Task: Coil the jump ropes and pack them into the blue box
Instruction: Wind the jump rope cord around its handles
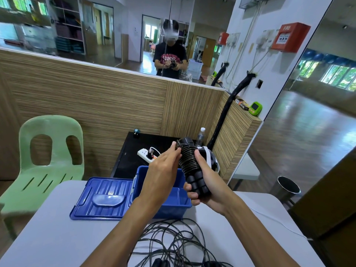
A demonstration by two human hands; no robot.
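- Several loose jump ropes (173, 241) lie tangled on the bench (57, 237), nearest the viewer.
- Right hand (208, 191) clamps the coiled jump rope (189, 160); left hand (163, 170) pinches its cord.
- Blue box (163, 207) stands open beyond, lid (102, 199) alongside.

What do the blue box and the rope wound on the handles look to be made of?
Blue box: apparently moulded plastic, glossy, with ribs on its lid. Wound rope: thin dark cord, shiny, probably plastic-coated; core not visible. Handles: matte black, ridged grips, perhaps foam or rubber.
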